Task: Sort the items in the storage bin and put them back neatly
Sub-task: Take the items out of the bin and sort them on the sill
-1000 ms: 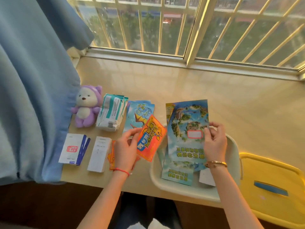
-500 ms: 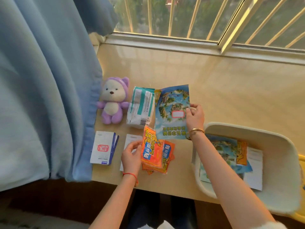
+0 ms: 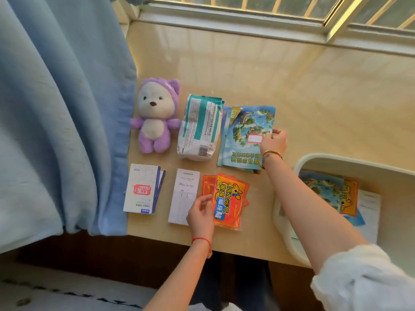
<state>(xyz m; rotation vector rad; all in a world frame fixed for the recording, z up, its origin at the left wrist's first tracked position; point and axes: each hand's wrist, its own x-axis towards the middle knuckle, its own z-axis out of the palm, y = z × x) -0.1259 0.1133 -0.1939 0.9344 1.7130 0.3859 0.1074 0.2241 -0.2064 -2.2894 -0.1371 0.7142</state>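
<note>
At nine o'clock a blue curtain [image 3: 58, 122] hangs over the edge of the surface [image 3: 303, 97]. Just right of it sits the purple plush bear [image 3: 157, 115], with the white card packet [image 3: 143, 189] below it toward seven o'clock. Next come the teal-and-white pouch [image 3: 199, 126] and, under it, a white leaflet [image 3: 183, 194].

The left hand [image 3: 201, 215] rests at the lower left edge of the orange warmer packs [image 3: 229, 198], fingers loosely curved against the stack; I cannot tell whether it pinches the top pack or only steadies it. Half a second ago that pack was raised in this hand; now it lies flat on its pile.

Farther right, the right hand [image 3: 272, 142] pinches the right edge of the blue map booklet [image 3: 247, 135], which has come down from mid-air onto the other blue booklets beside the pouch.

At four o'clock the white storage bin [image 3: 336, 160] holds more blue and orange packs and some paper.

So two like-with-like piles have just grown by one each. By my reading the sorting is well along, but the bin is not yet emptied, and nothing has gone back in neatly.
</note>
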